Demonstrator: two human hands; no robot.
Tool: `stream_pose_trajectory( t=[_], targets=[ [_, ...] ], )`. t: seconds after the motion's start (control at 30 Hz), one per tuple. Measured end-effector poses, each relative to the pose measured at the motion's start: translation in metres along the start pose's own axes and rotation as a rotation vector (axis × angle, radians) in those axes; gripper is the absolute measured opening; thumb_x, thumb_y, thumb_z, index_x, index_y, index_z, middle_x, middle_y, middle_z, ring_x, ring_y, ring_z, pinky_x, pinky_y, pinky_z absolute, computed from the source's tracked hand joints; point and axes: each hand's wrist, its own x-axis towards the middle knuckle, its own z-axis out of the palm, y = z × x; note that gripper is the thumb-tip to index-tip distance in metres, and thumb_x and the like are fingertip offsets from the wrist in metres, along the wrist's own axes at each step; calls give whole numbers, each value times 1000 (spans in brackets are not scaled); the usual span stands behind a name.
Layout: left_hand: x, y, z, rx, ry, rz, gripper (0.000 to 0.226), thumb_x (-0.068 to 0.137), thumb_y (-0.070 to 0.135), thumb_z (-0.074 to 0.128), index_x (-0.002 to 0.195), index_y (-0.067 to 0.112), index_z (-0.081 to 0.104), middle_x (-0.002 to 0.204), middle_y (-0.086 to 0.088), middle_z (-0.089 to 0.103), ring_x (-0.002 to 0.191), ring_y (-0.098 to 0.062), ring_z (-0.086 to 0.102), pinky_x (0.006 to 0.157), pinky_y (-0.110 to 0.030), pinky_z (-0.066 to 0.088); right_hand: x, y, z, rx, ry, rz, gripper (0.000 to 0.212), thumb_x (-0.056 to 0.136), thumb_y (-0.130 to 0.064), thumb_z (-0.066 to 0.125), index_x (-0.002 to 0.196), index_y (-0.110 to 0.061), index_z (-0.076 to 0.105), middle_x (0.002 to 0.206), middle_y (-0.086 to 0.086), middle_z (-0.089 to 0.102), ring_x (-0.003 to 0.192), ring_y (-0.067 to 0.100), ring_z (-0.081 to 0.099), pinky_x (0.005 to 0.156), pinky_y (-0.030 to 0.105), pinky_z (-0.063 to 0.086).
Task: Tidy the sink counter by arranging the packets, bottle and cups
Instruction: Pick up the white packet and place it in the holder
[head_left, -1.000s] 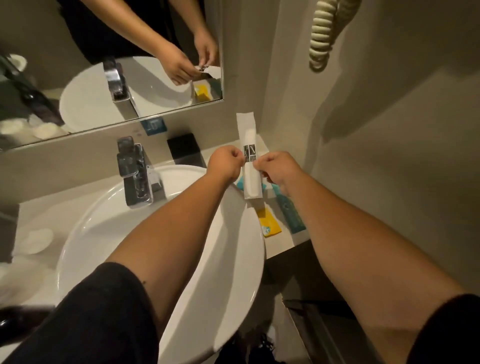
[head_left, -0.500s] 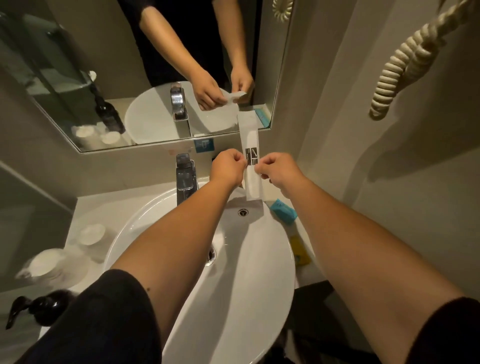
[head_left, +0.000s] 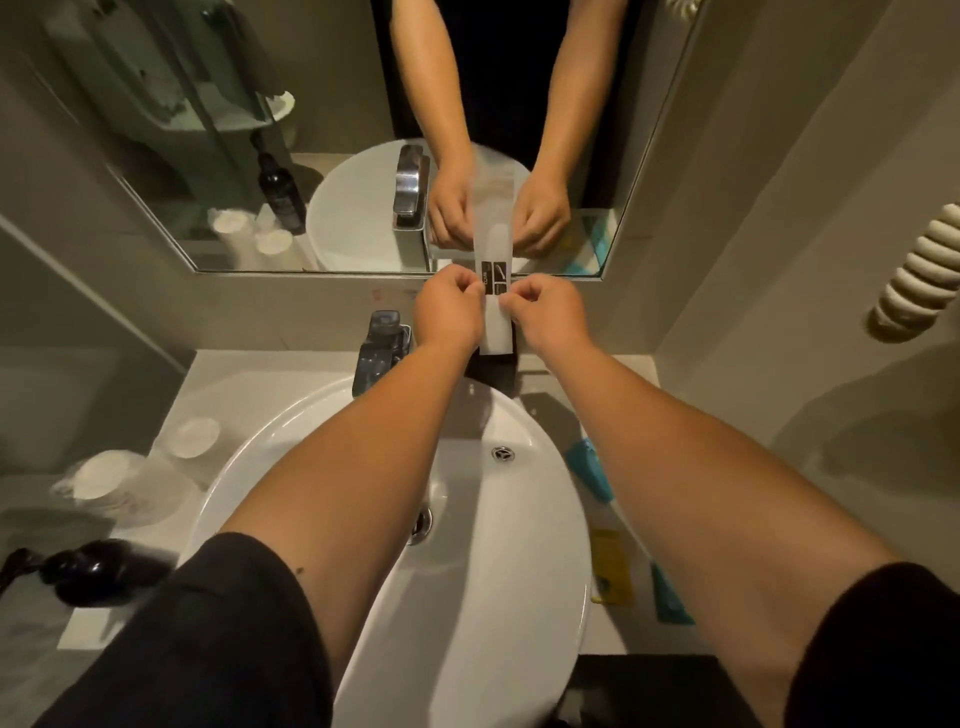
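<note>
The left hand (head_left: 448, 316) and right hand (head_left: 546, 315) still pinch the long white packet (head_left: 494, 291) between them, upright as before. Now the black bottle (head_left: 91, 570) shows near the left elbow, and the cups (head_left: 106, 475) lie left of the hands on the bench (head_left: 270, 384).

Both bare forearms reach forward over the sink basin (head_left: 467, 597). The left hand (head_left: 448, 310) and right hand (head_left: 546, 310), fists curled, pinch either side of an upright white packet (head_left: 496, 291).

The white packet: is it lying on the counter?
No, both the left hand and right hand hold the white packet upright above the counter.
</note>
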Motion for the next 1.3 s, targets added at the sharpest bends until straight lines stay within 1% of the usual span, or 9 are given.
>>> stream_pose_trajectory(
  t=[0.13,0.27,0.53,0.67,0.83,0.93,1.03,1.17,1.3],
  targets=[
    [7,-13,12,45,21,-25,13,92,17,54,84,21,63,90,-1,69,87,-22,63,77,-31,48,12,16,9,-4,-19,-7,1,85,-21,69,86,-20,69,85,-2,68,85,19,64,83,38,54],
    [10,-33,22,100,32,-47,12,93,17,54,89,18,66,94,-3,70,86,-21,62,74,-27,43,15,33,20,-35,-62,17,10,87,-21,67,92,-13,72,86,-1,69,85,19,63,84,37,53],
    [14,-55,37,163,-35,-135,16,95,18,52,93,16,68,90,-2,66,83,-21,58,70,-29,42,17,59,28,-124,-129,39,18,89,-23,63,83,-11,76,83,5,72,81,23,64,74,35,52],
    [19,-62,43,235,-94,-170,22,94,17,53,75,21,62,81,-3,64,77,-24,58,63,-31,41,21,65,29,-204,-171,58,25,90,-25,63,69,-12,69,74,6,68,73,24,60,71,35,50],
    [26,-69,50,325,-101,-210,30,92,21,55,62,25,55,85,-7,66,77,-27,60,63,-34,42,25,69,31,-274,-192,60,23,91,-21,60,81,-8,76,84,12,73,81,27,66,76,37,55],
    [27,-74,52,374,-73,-206,21,92,27,56,71,28,61,99,-9,64,76,-27,61,68,-38,50,31,69,36,-386,-199,35,24,90,-19,59,76,-7,74,80,13,71,77,28,66,69,36,55],
    [25,-73,52,416,-67,-208,16,93,27,56,80,27,65,105,-7,61,76,-27,60,70,-41,52,36,69,43,-579,-190,-8,25,92,-22,57,73,-12,68,81,10,62,73,29,61,61,33,48],
    [24,-71,52,490,-65,-201,17,97,28,53,93,25,69,110,-5,46,76,-25,54,71,-37,43,36,71,47,-770,-160,-84,19,95,-25,55,93,-15,71,102,10,54,83,28,59,73,36,52],
    [22,-72,53,534,-61,-171,20,98,30,49,101,25,68,113,-8,47,74,-24,49,71,-35,37,35,72,48,-844,-152,-113,17,94,-20,58,106,-16,69,113,11,54,92,30,61,79,37,53]
  ],
)
